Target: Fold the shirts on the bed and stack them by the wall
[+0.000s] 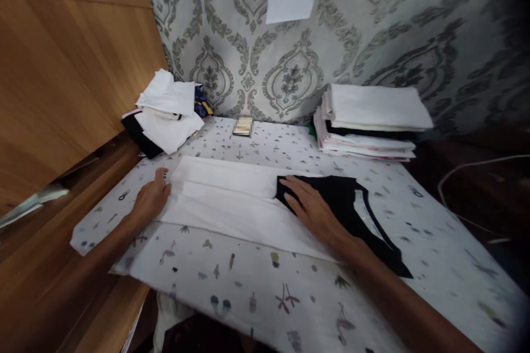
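Observation:
A white and black T-shirt (232, 198) lies spread in a long strip across the patterned cloth, its black neck part (343, 204) to the right and its white hem to the left. Folded-in layers make a seam along the white part. My left hand (151, 197) is at the hem end, fingers curled and closed on the fabric's edge. My right hand (310, 209) rests flat on the shirt where black meets white, with its fingers stretched out.
Folded clothes (372, 113) form a neat stack at the back right. A looser pile (168, 113) sits at the back left, against a wooden cabinet (74, 66). Near the wall lies a small blurred box (243, 126). A pale cable (467, 162) curves at the right.

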Tool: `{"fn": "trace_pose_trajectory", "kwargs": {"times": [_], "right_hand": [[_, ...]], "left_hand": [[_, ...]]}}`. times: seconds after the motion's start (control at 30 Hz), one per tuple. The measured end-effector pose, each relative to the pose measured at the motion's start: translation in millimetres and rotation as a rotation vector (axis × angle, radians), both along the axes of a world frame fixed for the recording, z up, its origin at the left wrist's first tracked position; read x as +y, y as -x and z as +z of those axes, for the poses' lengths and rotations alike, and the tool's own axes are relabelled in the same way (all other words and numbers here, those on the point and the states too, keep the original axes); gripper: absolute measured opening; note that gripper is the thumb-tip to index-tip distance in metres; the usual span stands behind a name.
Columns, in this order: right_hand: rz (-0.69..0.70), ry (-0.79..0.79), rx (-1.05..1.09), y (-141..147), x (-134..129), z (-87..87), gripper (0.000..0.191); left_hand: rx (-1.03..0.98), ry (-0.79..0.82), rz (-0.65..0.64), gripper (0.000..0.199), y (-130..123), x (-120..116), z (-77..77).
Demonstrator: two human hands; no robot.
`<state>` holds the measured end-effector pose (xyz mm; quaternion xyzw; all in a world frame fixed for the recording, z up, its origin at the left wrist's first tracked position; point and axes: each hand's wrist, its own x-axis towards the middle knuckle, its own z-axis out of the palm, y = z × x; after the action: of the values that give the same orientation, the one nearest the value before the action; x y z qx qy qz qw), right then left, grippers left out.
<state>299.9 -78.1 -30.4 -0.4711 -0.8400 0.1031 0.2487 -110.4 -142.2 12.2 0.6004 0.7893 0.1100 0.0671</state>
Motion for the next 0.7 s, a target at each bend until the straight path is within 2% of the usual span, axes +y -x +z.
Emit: {"fn": "trace_pose_trajectory", "kwargs": {"times": [0.17,0.27,0.33,0.4,0.47,0.53,0.6,0.7], "right_hand": [[-0.193,0.032,0.051,-43.0,2.0,13.1,0.043],[-0.232,0.025,0.044,-58.4,-5.5,11.2,0.042],[-0.23,0.002,0.021,-59.2,-10.7,8.5,0.041],[-0.215,-0.012,-0.015,-54.0,-12.5,7.1,0.041],[-0.196,-0.017,-0.054,-45.7,-8.8,7.9,0.041],[-0.183,-0.017,-0.089,-36.6,1.3,10.0,0.041],[-0.184,-0.016,-0.115,-28.1,16.2,11.9,0.041],[-0.163,-0.009,-0.144,-17.3,39.8,12.5,0.037]], "left_hand": [[0.151,0.066,0.008,0.049,1.8,-2.4,2.6],[0.27,-0.021,-0.043,0.046,-5.7,-3.1,2.2],[0.341,-0.154,-0.168,0.048,-17.9,-3.0,-1.4],[0.347,-0.247,-0.379,0.05,-33.6,-1.4,-9.9],[0.284,-0.266,-0.614,0.054,-48.0,1.5,-22.5],[0.232,-0.242,-0.764,0.057,-56.7,3.9,-35.7],[0.23,-0.209,-0.808,0.06,-58.8,5.1,-45.2],[0.261,-0.183,-0.807,0.061,-55.1,5.2,-49.8]]}}
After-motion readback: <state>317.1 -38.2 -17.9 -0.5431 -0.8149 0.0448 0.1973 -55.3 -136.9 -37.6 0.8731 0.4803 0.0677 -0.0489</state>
